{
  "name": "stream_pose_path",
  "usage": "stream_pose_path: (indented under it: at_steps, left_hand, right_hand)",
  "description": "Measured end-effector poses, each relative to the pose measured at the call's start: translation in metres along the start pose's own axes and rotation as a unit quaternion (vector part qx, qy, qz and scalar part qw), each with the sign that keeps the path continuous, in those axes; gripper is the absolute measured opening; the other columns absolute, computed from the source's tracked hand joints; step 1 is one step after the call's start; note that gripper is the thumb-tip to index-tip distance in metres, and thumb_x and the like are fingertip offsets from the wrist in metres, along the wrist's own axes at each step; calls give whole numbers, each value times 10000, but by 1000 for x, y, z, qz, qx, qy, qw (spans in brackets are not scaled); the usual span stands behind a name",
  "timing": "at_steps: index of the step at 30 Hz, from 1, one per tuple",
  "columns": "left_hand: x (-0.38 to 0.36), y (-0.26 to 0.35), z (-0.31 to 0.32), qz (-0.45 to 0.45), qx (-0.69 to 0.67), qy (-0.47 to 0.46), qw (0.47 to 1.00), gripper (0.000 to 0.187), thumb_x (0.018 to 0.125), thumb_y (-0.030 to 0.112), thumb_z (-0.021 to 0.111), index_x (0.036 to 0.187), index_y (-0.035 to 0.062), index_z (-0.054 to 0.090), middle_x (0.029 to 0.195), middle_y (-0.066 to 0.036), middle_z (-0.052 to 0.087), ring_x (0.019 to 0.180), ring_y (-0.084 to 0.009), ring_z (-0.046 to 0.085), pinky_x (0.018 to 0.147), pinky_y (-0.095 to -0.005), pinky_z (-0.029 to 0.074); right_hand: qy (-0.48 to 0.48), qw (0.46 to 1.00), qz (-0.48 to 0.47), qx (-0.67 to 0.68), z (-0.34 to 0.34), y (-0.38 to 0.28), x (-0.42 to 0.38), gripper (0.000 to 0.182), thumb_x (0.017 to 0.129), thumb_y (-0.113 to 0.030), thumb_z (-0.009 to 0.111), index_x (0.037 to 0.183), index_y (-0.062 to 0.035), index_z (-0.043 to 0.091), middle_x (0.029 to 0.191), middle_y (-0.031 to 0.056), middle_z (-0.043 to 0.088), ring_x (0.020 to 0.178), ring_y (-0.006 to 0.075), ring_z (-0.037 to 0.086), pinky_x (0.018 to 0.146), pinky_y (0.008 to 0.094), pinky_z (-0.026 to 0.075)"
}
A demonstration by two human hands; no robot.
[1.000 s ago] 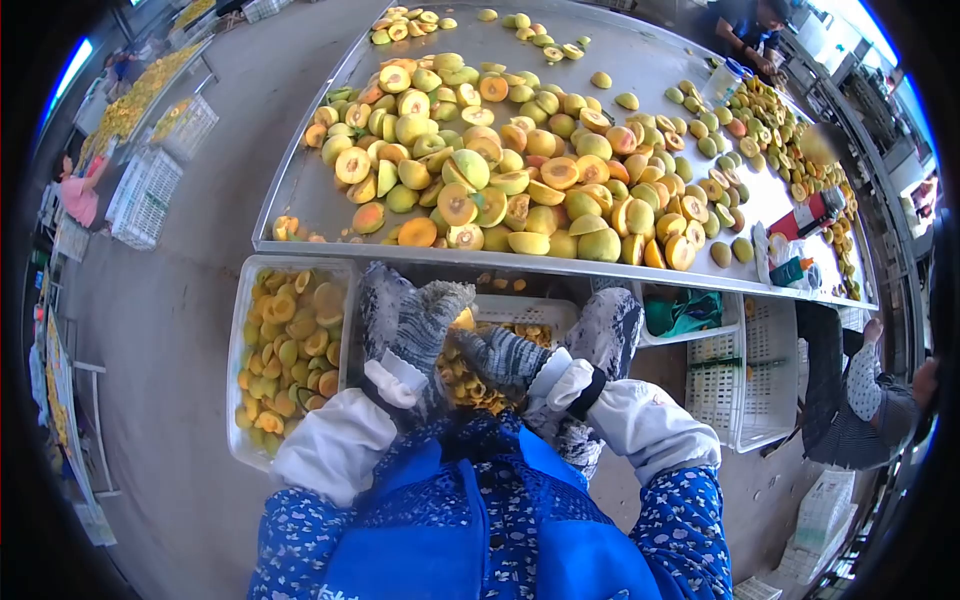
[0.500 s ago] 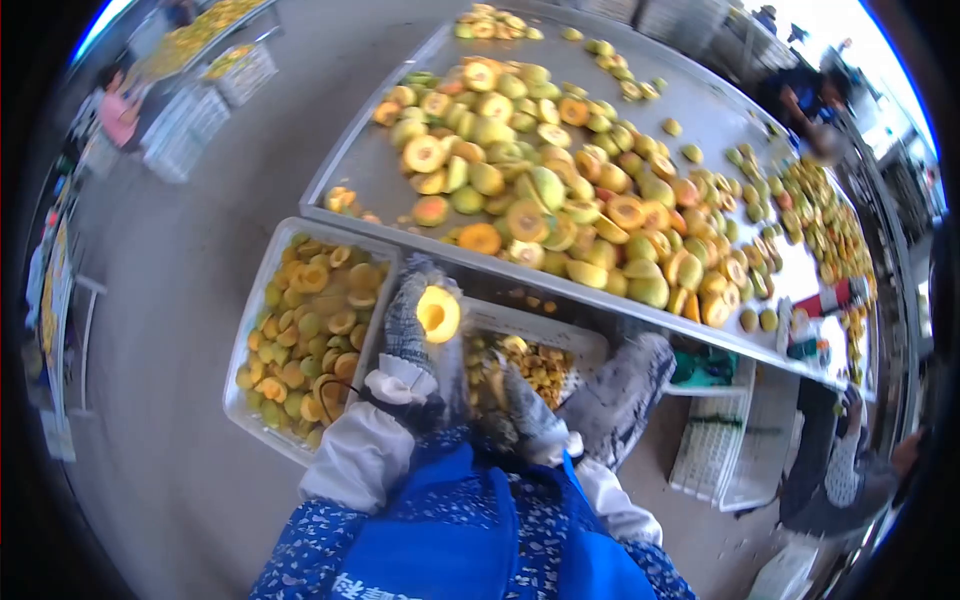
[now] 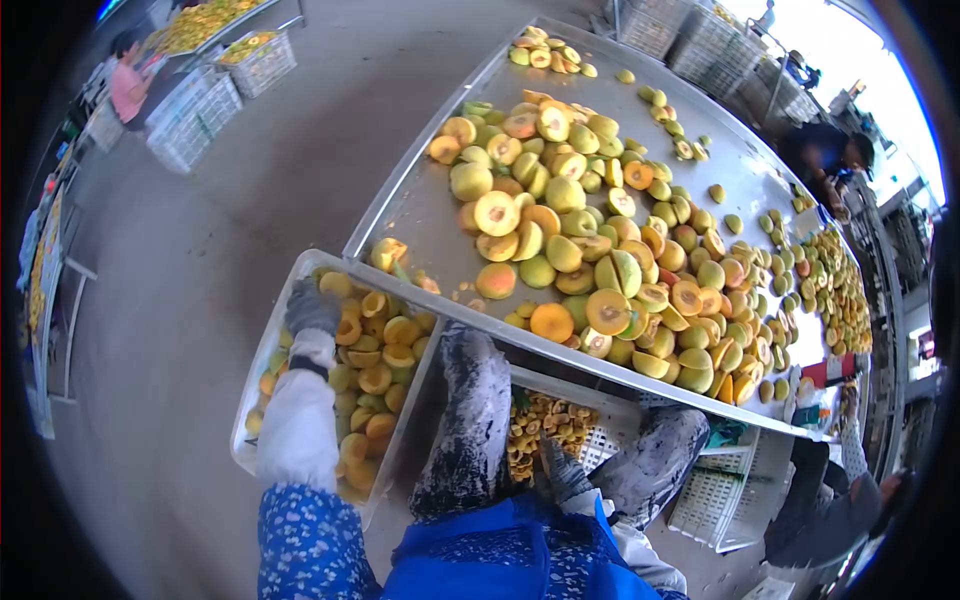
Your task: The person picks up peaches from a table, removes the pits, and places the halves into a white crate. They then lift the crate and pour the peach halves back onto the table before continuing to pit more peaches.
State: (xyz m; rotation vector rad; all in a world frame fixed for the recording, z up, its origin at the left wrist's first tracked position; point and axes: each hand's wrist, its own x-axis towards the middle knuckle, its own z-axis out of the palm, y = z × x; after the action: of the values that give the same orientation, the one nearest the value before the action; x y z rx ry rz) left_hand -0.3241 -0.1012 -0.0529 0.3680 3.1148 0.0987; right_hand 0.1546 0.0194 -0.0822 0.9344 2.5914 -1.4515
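My left hand (image 3: 313,307), in a grey glove, reaches down over the far left part of a white crate (image 3: 238,440) filled with halved yellow peaches (image 3: 375,378). Its fingers point into the fruit and are mostly hidden by the back of the glove; no peach half shows in it. Close to my lap is my right hand (image 3: 566,472), also gloved, with its fingers drawn together and whatever they hold hidden. Just beyond it, between my knees, a lower white crate (image 3: 610,408) holds peach pits and scraps (image 3: 545,425).
A metal table (image 3: 420,205) in front carries a large heap of halved peaches (image 3: 570,220). White crates (image 3: 715,490) stand on the floor at right, near another person (image 3: 830,510). More people work at the far right and far left, beside stacked crates (image 3: 195,118).
My left hand, which held up a peach half near my knee, has moved left over the peach crate; the half no longer shows in it. My right hand has drawn back toward my lap.
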Motion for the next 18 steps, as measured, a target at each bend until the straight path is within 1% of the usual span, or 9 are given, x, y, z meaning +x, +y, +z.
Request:
stream_pose_path:
  at_steps: [1,2,3,5,9,11,13,17,18]
  left_hand:
    - [-9,-2,-8,45,-73,67,994,458,824,356,488,1191,83,503,1238,-143,494,1094,-324,500,926,-400,396]
    - [-15,4,-23,84,-156,140,974,436,809,333,523,1165,81,516,1189,-145,520,1063,-315,515,908,-398,405]
    - [-25,14,-42,119,-236,211,941,416,794,311,558,1138,79,529,1139,-147,546,1033,-305,530,889,-396,414]
    - [-63,67,-111,259,-377,225,860,407,763,296,612,1095,69,545,1059,-149,570,981,-301,548,862,-398,423]
    - [-61,164,-104,341,-284,142,885,554,751,393,622,1169,53,494,1111,-168,548,1043,-319,520,895,-402,407]
    - [-44,209,-102,264,-256,67,928,646,754,455,604,1235,56,443,1168,-195,514,1090,-330,495,924,-419,388]
    - [-21,235,-92,292,-141,19,946,639,756,468,575,1242,77,434,1204,-194,490,1103,-359,476,938,-453,364]
    - [-53,258,-105,303,-104,-18,947,484,734,375,601,1142,142,487,1109,-156,553,1017,-349,527,876,-442,410]
    - [-58,256,-103,300,-149,-36,942,475,728,332,625,1139,139,487,1100,-156,559,1016,-342,533,871,-427,422]
  right_hand:
    - [6,1000,6,0,1,-8,5,550,825,-104,508,1328,-16,301,945,245,567,753,406,566,717,438,469]
    - [17,981,138,133,-2,-25,13,337,865,-299,438,1070,-33,465,780,170,562,681,306,555,647,399,455]
    - [25,928,264,262,-3,-33,15,523,904,-494,368,813,-51,630,615,96,557,608,206,544,577,359,442]
    - [146,957,-228,-101,8,-10,12,444,775,-170,578,1187,-36,479,732,158,574,589,338,543,531,418,440]
    - [117,951,-247,-146,14,1,8,721,686,-57,585,1335,27,282,801,168,575,670,350,558,578,410,465]
    - [208,876,-342,-269,11,1,14,641,714,-10,552,1302,87,315,787,105,547,678,237,554,617,346,468]
    - [159,933,-297,-124,4,4,7,571,707,-6,617,1231,47,396,979,219,588,666,363,591,581,400,507]
    - [228,921,-292,-118,-27,-22,0,515,734,-16,623,1212,33,436,954,219,593,754,370,597,635,395,509]
    - [193,957,-215,-23,-25,-18,-1,410,818,-93,591,1198,5,472,886,131,609,722,265,596,620,333,490]
